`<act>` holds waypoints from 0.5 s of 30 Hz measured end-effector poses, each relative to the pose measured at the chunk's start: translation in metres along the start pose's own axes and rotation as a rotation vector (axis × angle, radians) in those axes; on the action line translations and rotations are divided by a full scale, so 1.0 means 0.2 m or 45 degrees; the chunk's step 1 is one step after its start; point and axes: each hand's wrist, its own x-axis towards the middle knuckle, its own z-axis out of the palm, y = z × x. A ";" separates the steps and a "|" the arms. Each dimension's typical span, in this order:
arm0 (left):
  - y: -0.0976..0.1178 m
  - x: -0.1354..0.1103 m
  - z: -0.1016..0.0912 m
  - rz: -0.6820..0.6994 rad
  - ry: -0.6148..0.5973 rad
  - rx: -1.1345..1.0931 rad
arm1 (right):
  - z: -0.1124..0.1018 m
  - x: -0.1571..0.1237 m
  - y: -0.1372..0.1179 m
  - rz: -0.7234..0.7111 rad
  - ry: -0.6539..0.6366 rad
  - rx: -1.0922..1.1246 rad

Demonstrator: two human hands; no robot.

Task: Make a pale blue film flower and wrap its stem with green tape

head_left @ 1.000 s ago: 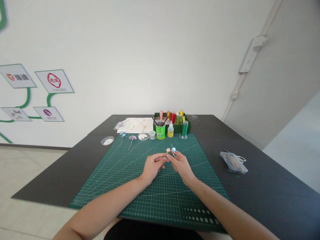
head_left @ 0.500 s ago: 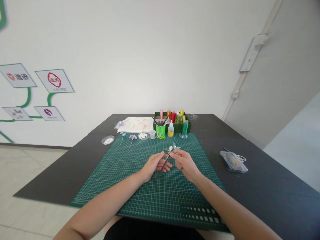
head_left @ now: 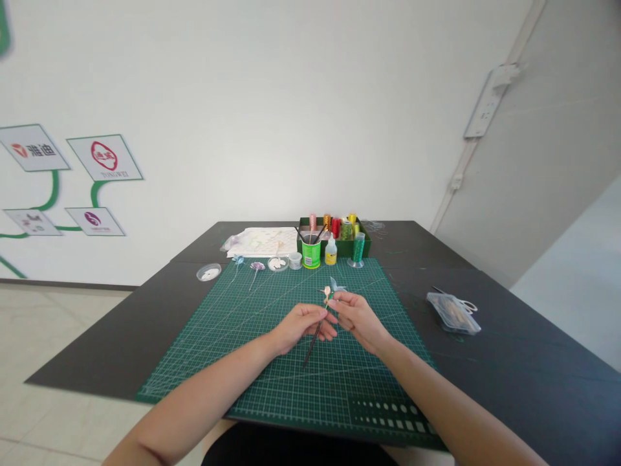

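Above the green cutting mat (head_left: 272,382), both my hands meet around a thin dark stick (head_left: 311,349) that slants down toward me. My left hand (head_left: 303,325) pinches its upper part between thumb and fingers. At its top end shows a small cream flower (head_left: 327,291), its details too small to read. My right hand (head_left: 358,318) is closed, thumb and finger pressed together at the flower's base, with a bit of green there. Just behind those fingers a pale blue petal-shaped piece (head_left: 336,285) sticks up.
At the back stand a green cup (head_left: 311,254) with dark sticks, a glue bottle (head_left: 330,252), a green thread spool (head_left: 358,248) and a box (head_left: 344,248) of spools. Blue (head_left: 238,259) and purple (head_left: 257,266) flowers lie left. Right are a plastic case (head_left: 452,313) and scissors (head_left: 468,307).
The stick and cream flower have shifted slightly down toward me. My left thumb has come down onto the stick, and more of the blue piece shows behind my right hand.
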 end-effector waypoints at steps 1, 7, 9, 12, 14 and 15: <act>0.00 0.00 0.00 0.002 0.001 -0.007 | 0.00 0.00 0.00 0.001 -0.002 -0.003; -0.01 0.01 0.01 0.050 0.065 0.013 | 0.00 0.00 0.01 0.004 0.004 -0.009; -0.01 0.00 0.01 0.066 0.077 0.024 | 0.00 0.00 0.01 0.005 0.008 -0.010; -0.01 0.00 0.01 0.082 0.079 0.029 | 0.00 0.00 0.00 0.004 0.008 -0.012; -0.01 0.00 0.00 0.083 0.073 0.024 | 0.00 0.00 0.00 0.003 0.002 -0.013; -0.01 0.00 0.00 0.079 0.065 0.018 | 0.00 0.00 0.00 0.002 -0.002 -0.013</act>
